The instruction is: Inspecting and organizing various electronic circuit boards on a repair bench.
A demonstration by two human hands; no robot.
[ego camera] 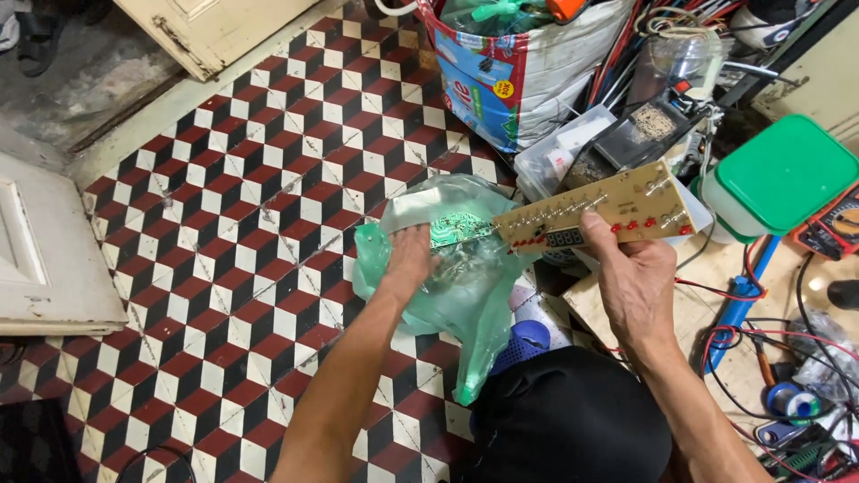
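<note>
The long tan circuit board [595, 213] is mostly out of the green plastic bag [465, 286], pinched in the right hand [635, 282], while the left hand [410, 259] grips the bag, where a green board [458, 231] seemingly remains inside, over the tiled floor [250, 179].

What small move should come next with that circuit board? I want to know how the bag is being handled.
Probably draw the tan circuit board further right, out of the green plastic bag. The right hand grips its free end, its green end sits at the bag's mouth, and the left hand holds the bag.
</note>
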